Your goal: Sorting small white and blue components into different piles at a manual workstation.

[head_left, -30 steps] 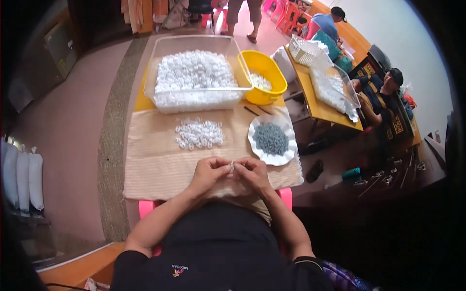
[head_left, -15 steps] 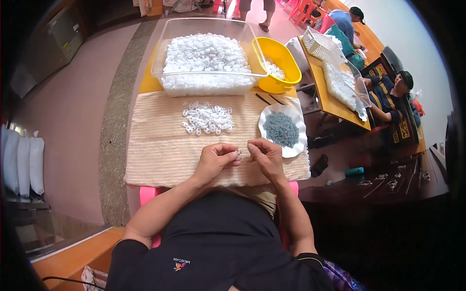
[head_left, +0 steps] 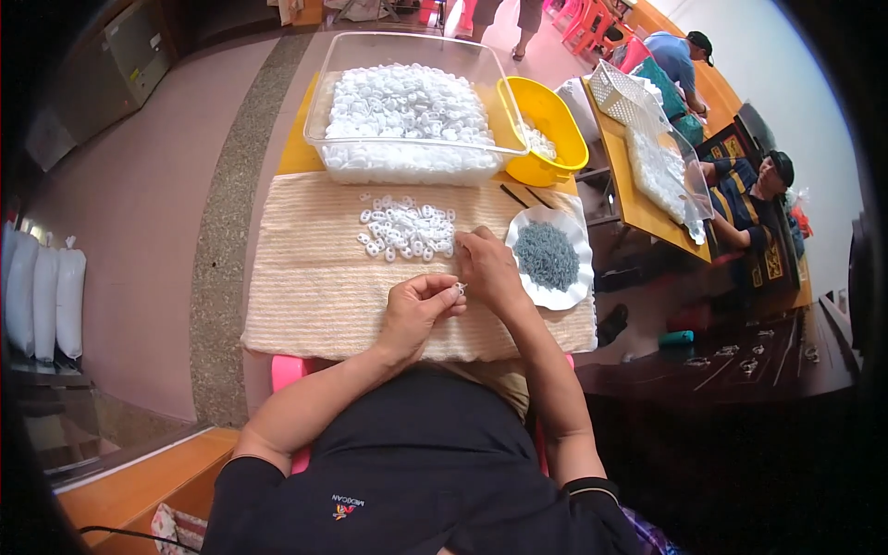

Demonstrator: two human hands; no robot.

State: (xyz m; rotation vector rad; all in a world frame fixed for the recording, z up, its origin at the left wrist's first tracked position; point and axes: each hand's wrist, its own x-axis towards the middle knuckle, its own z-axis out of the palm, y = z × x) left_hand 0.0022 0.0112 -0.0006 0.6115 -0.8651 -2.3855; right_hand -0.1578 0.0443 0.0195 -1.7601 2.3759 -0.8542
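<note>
My left hand is closed in a pinch over the towel, holding a small white plastic piece at its fingertips. Further forward, my right hand reaches to the right edge of a loose pile of white two-holed plastic pieces. Its fingers are bent together, and whatever lies between the tips is hidden. Right of that hand stands a white wavy-rimmed dish with a heap of tiny grey-blue bits. A striped cream towel lies under the pile and the dish.
A clear plastic tub full of white pieces stands behind the towel, beside a yellow basin. Two thin black sticks lie near the dish. People sit at tables to the right. White sacks stand at far left.
My right hand has moved forward and slightly left, away from my left hand, to the pile's edge. My left hand keeps its pinch on the small piece. The view has shifted slightly.
</note>
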